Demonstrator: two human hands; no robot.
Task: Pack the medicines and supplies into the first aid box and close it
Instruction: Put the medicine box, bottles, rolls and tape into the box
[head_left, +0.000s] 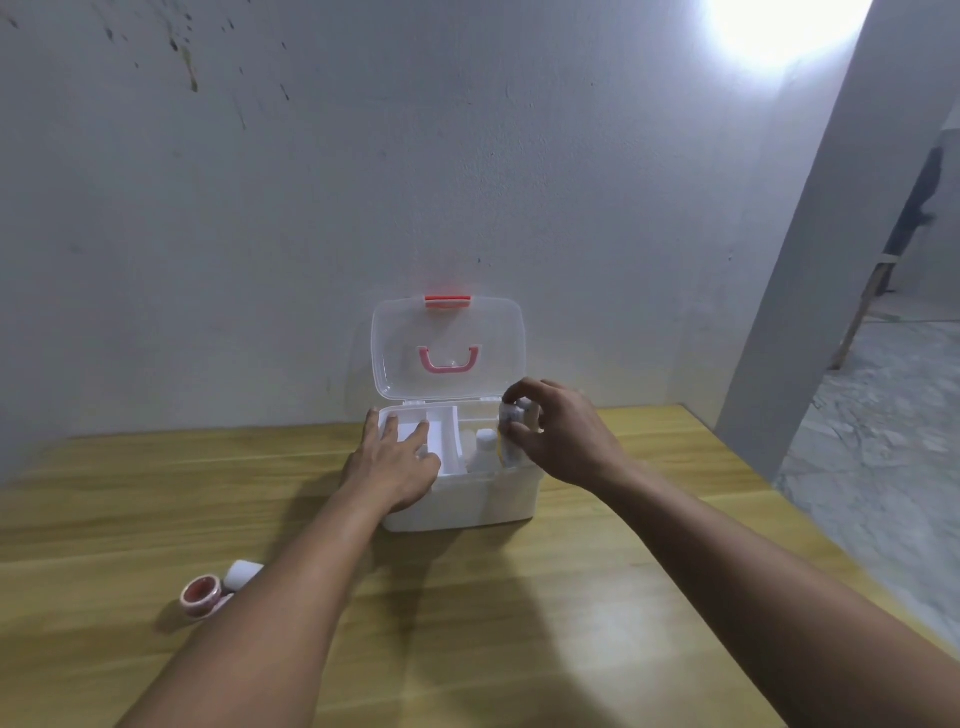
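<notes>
A white first aid box stands open on the wooden table, its clear lid upright against the wall, with a pink handle and an orange-red latch. My left hand rests flat, fingers spread, on the white inner tray in the box's left half. My right hand pinches a small white bottle over the box's right side. Another white bottle stands inside beside it. On the table at the near left lie a pink tape roll and a white bandage roll.
The table runs up to a grey wall behind the box. Its right edge drops to a concrete floor, past a grey pillar. A bright light glares at the top right.
</notes>
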